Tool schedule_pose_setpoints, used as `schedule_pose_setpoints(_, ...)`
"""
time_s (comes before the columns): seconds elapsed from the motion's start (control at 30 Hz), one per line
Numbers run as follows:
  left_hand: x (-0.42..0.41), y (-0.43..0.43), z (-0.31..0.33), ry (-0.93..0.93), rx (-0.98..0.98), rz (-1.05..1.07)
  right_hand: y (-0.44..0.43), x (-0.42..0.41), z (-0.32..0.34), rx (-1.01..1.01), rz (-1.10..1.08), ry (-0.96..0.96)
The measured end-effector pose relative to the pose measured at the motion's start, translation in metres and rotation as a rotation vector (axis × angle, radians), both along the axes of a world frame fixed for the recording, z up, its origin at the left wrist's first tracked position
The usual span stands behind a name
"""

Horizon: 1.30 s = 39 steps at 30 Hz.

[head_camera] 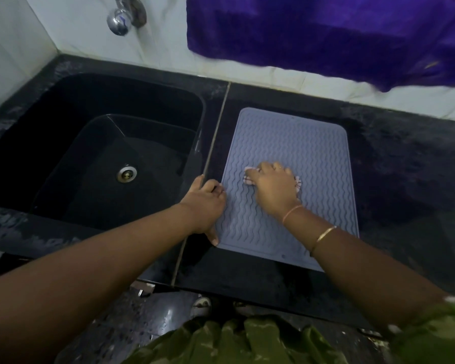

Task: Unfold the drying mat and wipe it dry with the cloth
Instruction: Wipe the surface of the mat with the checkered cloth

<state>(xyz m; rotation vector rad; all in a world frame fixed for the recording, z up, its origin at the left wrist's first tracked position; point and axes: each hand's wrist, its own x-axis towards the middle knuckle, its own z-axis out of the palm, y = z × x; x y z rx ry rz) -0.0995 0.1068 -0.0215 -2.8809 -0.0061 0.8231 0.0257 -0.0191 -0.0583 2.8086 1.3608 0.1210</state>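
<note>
While the grey ribbed drying mat [286, 164] lies fully unfolded on the dark counter [405, 166] beside the sink [63, 132], the left hand [204, 206] presses its near-left edge flat, fingers spread. The right hand [272, 189] is closed over a bunched cloth [248, 177] at mid-mat. The mat looks thin, floppy and likely slippery, so pinning an edge suits.

Sink left, mat right, both hands on the mat.
The drying mat [292, 153] lies flat on the counter [405, 166], right of the sink [90, 143]. The left hand [205, 206] presses its near-left edge; the right hand [273, 187] covers the cloth [248, 179] mid-mat. The tap [120, 19] sits far left.
</note>
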Motion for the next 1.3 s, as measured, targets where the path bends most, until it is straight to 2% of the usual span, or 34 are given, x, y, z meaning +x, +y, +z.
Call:
schedule_pose_setpoints(0.1,0.016,-0.002,0.007,-0.060,-0.103,0.106,-0.016,-0.034,-0.006,0.082,0.126,-0.017)
schedule_pose_setpoints(0.2,0.036,0.002,0.012,-0.146,-0.085,0.107,-0.031,-0.036,-0.006,0.193,0.228,-0.020)
schedule_pose_setpoints(0.33,0.052,0.010,0.007,-0.043,-0.115,0.077,-0.021,0.004,0.012,0.445,0.009,0.313)
schedule_pose_setpoints(0.47,0.064,0.009,0.002,0.105,-0.115,0.052,0.001,0.056,0.032,0.560,-0.065,0.204)
schedule_pose_setpoints(0.53,0.068,0.006,0.001,0.111,-0.110,0.054,0.015,0.053,0.026,0.497,-0.004,0.276)
schedule_pose_setpoints(0.6,0.070,0.005,0.000,0.091,-0.127,0.048,0.022,0.031,0.002,0.286,0.072,0.303)
schedule_pose_setpoints(0.7,0.071,0.007,-0.001,0.078,-0.143,0.047,0.027,0.023,-0.023,0.129,0.090,0.096)
schedule_pose_setpoints(1.03,0.082,0.000,-0.008,0.181,0.004,-0.044,0.097,0.162,-0.019,0.079,0.007,-0.042)
schedule_pose_setpoints(1.2,0.089,-0.004,-0.007,0.201,0.046,-0.070,0.113,0.202,-0.017,0.115,-0.042,0.041)
schedule_pose_setpoints(1.3,0.087,0.000,-0.008,0.159,0.008,-0.031,0.107,0.186,-0.012,0.174,-0.058,0.108)
